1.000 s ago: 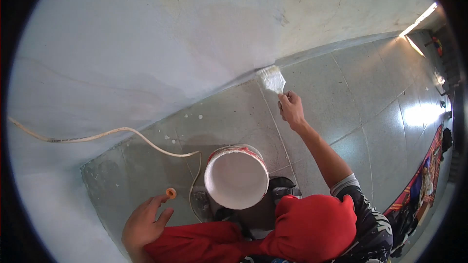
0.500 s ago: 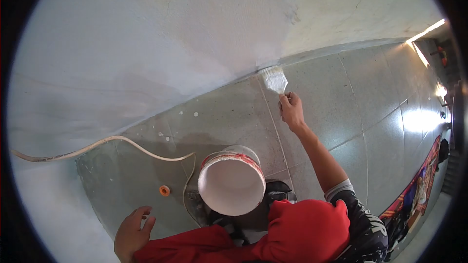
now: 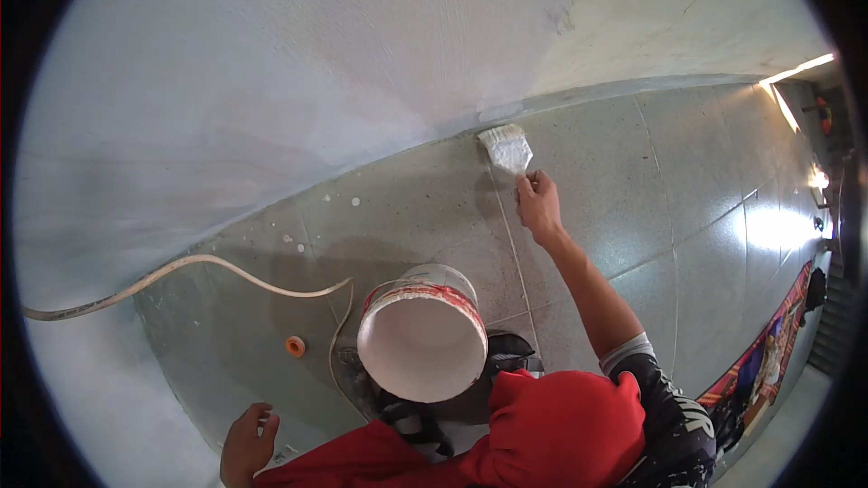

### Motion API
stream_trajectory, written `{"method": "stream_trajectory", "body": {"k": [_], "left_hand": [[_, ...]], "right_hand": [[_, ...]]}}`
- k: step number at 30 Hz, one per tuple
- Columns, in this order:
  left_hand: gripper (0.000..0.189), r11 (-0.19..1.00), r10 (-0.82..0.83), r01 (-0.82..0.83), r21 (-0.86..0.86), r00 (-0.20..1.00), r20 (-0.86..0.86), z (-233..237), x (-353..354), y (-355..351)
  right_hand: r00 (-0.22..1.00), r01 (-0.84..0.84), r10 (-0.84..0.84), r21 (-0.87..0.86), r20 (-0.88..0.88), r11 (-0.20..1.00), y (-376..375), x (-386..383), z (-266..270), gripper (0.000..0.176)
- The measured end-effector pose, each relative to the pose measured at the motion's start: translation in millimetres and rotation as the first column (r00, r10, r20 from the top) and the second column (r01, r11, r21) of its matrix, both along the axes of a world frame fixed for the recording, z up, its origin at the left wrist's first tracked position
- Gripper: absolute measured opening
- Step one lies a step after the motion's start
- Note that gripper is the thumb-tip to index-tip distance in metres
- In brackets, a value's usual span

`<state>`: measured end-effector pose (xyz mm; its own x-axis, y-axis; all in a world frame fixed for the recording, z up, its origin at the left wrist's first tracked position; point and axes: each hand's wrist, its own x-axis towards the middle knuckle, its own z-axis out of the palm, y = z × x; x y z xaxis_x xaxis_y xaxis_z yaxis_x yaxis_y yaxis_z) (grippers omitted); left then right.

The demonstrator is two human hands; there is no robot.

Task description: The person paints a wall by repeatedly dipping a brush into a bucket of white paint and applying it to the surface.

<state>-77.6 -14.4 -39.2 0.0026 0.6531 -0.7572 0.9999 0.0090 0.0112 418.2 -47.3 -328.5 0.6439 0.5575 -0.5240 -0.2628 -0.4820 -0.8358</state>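
Brush point(image 3: 508, 148) — in right hand point(image 3: 540, 206) (whitened).

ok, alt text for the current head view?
A person's right hand holds a wide brush near the base of a wall, over tiled floor. Closer in is a white, red-streaked bucket, mouth toward the camera; the left hand is open.

From here I see a small orange ring-shaped object point(image 3: 289, 344), a thin cream-coloured cable point(image 3: 249, 281) and white spots point(image 3: 355, 201) on the grey tiled floor point(image 3: 615, 181).

Black sleeve point(image 3: 665, 416) — lettering point(image 3: 696, 417), possibly "AR"
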Motion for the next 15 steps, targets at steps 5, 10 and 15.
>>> {"method": "stream_trajectory", "body": {"k": [5,10,15], "left_hand": [[0.03,0.999,0.051,-0.052,0.001,0.992,-0.111,-1.0,-22.2,-14.3],[0.03,0.998,0.053,-0.052,0.019,0.995,-0.085,7.4,-19.3,-24.4],[0.03,0.996,0.08,-0.078,0.032,0.993,-0.09,9.9,-17.4,-29.0]], "right_hand": [[0.996,-0.008,0.009,-0.014,0.084,1.0,17.7,-3.1,-6.3,0.022],[1.0,0.025,-0.026,0.089,0.001,0.996,5.8,-11.5,5.8,0.022],[0.999,0.001,0.0,-0.009,0.043,1.0,11.3,-10.3,1.5,0.022]]}}
